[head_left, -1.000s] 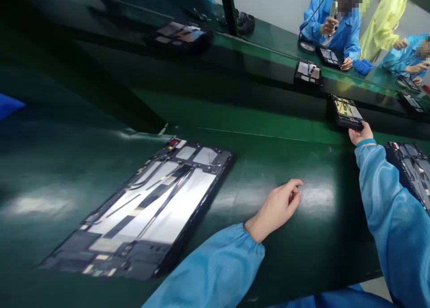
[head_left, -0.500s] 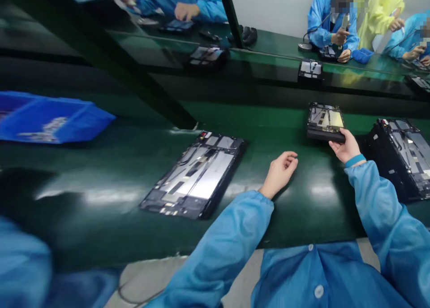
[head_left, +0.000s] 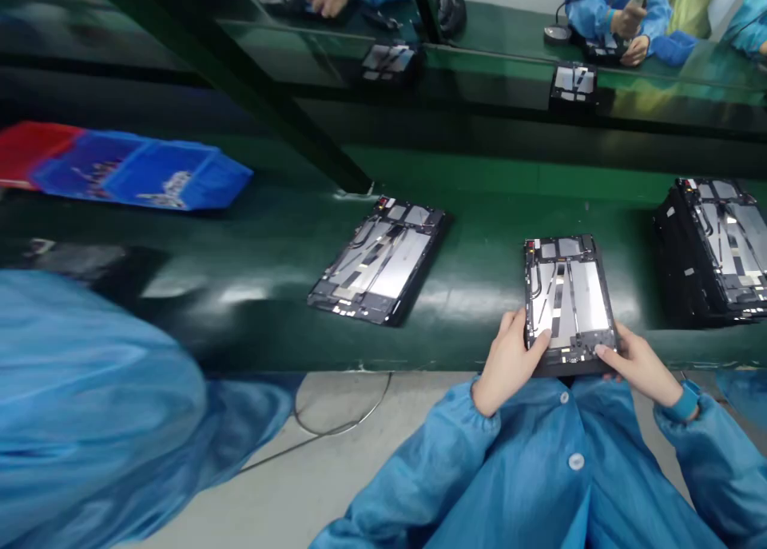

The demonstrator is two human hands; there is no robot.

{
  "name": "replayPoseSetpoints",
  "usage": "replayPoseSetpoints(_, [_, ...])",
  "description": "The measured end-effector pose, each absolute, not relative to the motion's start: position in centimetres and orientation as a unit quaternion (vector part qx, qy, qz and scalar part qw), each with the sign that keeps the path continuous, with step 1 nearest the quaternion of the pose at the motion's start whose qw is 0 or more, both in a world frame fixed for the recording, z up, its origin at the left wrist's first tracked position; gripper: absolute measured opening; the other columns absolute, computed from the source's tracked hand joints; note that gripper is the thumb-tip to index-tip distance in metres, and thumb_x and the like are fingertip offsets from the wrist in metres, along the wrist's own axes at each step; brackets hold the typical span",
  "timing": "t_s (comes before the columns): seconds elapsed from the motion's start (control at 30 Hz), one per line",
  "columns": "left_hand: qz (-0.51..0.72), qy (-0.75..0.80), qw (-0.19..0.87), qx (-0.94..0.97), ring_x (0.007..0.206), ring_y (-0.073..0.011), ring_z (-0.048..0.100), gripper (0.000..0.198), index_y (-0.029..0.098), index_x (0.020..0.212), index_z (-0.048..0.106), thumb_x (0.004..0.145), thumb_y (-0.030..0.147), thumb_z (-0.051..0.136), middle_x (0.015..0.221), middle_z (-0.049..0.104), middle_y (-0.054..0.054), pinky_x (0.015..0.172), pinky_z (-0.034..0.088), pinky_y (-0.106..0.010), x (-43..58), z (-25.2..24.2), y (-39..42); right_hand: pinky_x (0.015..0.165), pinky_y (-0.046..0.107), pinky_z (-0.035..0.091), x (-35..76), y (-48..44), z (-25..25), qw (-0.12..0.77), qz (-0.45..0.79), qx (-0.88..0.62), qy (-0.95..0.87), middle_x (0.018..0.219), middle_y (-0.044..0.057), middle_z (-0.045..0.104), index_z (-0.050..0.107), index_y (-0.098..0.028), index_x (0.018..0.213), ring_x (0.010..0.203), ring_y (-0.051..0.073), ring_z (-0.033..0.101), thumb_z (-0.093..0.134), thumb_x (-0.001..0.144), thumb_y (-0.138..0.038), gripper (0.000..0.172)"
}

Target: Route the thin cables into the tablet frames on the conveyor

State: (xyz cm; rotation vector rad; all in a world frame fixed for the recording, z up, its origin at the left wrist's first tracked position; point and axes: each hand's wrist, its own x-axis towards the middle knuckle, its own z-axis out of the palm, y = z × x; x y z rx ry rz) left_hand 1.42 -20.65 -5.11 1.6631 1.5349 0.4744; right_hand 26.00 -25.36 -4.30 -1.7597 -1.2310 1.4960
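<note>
Two hands are on the same open tablet chassis (head_left: 569, 301) now, where a moment ago only the right one touched it. The left hand (head_left: 509, 363) grips its lower left corner, with the fingers curled under and the thumb on top. The right hand (head_left: 640, 371), blue wristband (head_left: 686, 401) and all, is gripping the lower right corner the same way. The chassis has moved to the near edge of the green conveyor belt (head_left: 269, 269), right in front of the person's blue smock (head_left: 539, 461), and it's turned so its long side points straight away from the person. A second chassis (head_left: 377, 261) lies at an angle well off to the left, and a third (head_left: 713, 249) sits just to the right, both on the belt. Further left, a blue plastic bin (head_left: 141, 173) is up against a red bin (head_left: 33, 145), and more of both shows now. A co-worker's blurry blue sleeve (head_left: 84, 389) takes up more of the lower left than before. Across the belt, another co-worker (head_left: 617, 9) holds a tool, but I can't tell what kind.
</note>
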Motion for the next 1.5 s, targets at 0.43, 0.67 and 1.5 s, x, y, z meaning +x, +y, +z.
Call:
replayPoseSetpoints(0.43, [0.105,0.665,0.286,0.682,0.094,-0.0233,0.074,0.023,0.020,0.113,0.072,0.096,0.028,0.058,0.098,0.078,-0.004,0.081,0.052,-0.032,1.4,-2.2,-12.9,0.094,0.046,0.048,24.1,-11.3,-3.1,0.237,0.090,-0.665,-0.703,0.117,0.016,0.074,0.077,-0.016,0.109,0.110,0.034,0.063,0.057,0.095,-0.040,0.034])
replayPoseSetpoints(0.67, [-0.031,0.702,0.204,0.682,0.098,-0.0346,0.076,0.029,0.017,0.104,0.071,0.100,0.031,0.047,0.103,0.078,-0.015,0.079,0.056,-0.041,4.4,-0.3,-8.2,0.090,0.048,0.040,19.6,-6.2,-4.7,0.142,0.117,-0.734,-0.653,0.109,0.016,0.074,0.081,-0.018,0.094,0.106,0.036,0.060,0.064,0.096,-0.049,0.036])
replayPoseSetpoints(1.5, [0.066,0.672,0.081,0.733,0.102,-0.0301,0.069,0.036,0.012,0.127,0.063,0.093,0.019,0.054,0.114,0.068,-0.018,0.084,0.056,-0.039,0.2,-3.7,-13.2,0.082,0.039,0.038,20.4,-12.1,-5.2,0.282,0.131,-0.598,-0.739,0.076,0.002,0.073,0.070,-0.023,0.078,0.086,0.024,0.062,0.066,0.087,-0.013,0.014])
